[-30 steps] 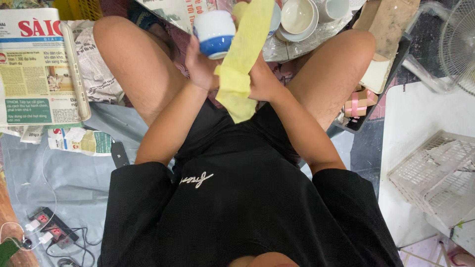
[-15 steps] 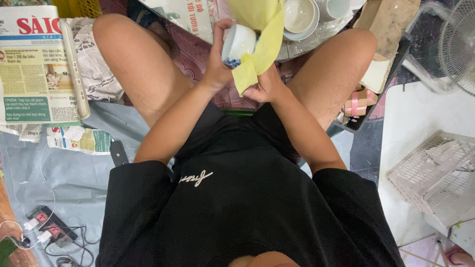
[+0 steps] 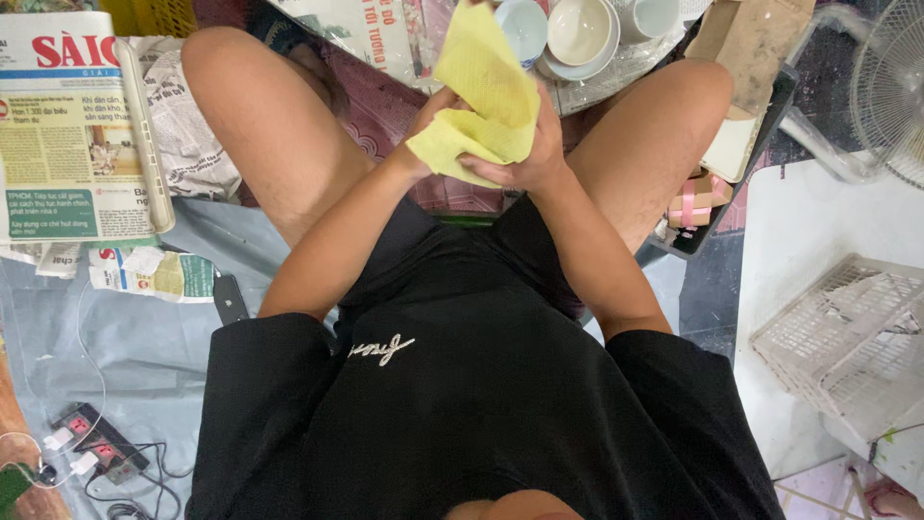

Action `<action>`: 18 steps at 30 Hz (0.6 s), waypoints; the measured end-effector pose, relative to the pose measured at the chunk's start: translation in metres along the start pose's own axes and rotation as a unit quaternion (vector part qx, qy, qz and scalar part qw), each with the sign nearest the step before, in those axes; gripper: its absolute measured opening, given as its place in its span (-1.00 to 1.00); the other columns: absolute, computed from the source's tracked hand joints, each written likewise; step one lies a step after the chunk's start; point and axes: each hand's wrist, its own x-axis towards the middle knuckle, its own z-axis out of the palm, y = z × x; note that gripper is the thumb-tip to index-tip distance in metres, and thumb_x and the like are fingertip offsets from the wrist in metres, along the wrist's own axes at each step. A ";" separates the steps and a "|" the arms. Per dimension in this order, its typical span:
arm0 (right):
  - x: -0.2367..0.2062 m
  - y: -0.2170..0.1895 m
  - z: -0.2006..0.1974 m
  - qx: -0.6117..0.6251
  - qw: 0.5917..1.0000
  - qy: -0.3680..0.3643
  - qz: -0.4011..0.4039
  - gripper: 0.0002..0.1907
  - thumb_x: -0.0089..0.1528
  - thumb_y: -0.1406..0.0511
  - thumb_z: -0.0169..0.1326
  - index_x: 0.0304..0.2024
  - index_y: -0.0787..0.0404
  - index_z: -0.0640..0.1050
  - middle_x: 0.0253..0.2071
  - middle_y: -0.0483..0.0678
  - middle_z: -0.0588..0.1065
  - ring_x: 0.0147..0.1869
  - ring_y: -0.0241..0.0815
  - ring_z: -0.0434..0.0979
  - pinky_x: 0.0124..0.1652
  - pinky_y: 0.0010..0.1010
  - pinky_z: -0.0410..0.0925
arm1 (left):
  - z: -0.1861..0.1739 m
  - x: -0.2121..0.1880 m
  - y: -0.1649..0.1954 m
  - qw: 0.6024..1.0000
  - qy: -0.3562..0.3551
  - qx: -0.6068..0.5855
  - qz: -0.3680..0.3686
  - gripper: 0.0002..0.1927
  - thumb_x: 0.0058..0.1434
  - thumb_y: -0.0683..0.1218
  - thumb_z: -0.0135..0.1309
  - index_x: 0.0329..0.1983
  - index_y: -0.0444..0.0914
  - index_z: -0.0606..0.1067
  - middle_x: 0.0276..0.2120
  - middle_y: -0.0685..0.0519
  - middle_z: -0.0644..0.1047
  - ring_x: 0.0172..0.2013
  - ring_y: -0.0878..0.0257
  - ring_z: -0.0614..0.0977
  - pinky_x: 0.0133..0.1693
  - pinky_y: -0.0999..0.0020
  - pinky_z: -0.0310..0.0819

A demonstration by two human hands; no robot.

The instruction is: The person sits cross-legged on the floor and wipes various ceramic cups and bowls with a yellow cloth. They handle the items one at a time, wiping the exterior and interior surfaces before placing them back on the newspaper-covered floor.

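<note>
Blue-and-white cup gone from view since half a second back, now bundled up somewhere inside the yellow cloth (image 3: 486, 101). Cluttered floor: newspapers (image 3: 72, 125), power strip (image 3: 96, 448), white basket (image 3: 847, 337), fan (image 3: 890, 87). Left hand (image 3: 433, 120) and right hand (image 3: 525, 159) both curled tight around one cloth, above the lap. Three cups (image 3: 577, 34) on a tray beyond.

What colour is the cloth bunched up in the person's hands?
The cloth is pale yellow with a faint waffle texture, seen best in the head view.
</note>
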 end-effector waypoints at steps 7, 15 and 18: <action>0.021 -0.007 -0.006 -0.034 0.998 -0.011 -0.045 -0.31 0.02 0.18 0.51 0.04 0.45 0.52 0.09 0.26 0.48 0.17 0.26 0.54 0.12 -0.07 0.45 | 0.001 -0.006 0.017 0.991 0.009 0.095 -0.089 -0.46 0.42 0.11 0.05 0.30 -0.33 0.40 0.08 -0.02 0.55 0.01 0.26 0.59 -0.02 0.33 0.50; 0.010 0.000 0.000 0.004 0.997 0.039 0.061 -0.50 0.05 0.28 0.32 -0.02 0.41 0.52 0.07 0.22 0.50 0.06 0.11 0.60 0.06 -0.19 0.48 | -0.003 -0.004 -0.001 0.993 0.037 0.103 -0.044 -0.27 0.40 0.07 0.21 0.47 -0.33 0.20 0.28 -0.06 0.43 0.26 0.21 0.52 0.30 0.33 0.47; -0.001 0.007 0.004 0.128 0.976 0.075 0.158 -0.42 0.14 0.25 0.18 0.14 0.46 0.40 -0.02 0.08 0.48 0.01 -0.09 0.55 0.05 -0.27 0.44 | -0.001 -0.006 0.004 0.982 0.012 0.183 0.048 -0.15 0.32 0.07 0.30 0.53 -0.27 0.15 0.30 -0.09 0.42 0.31 0.16 0.51 0.39 0.27 0.42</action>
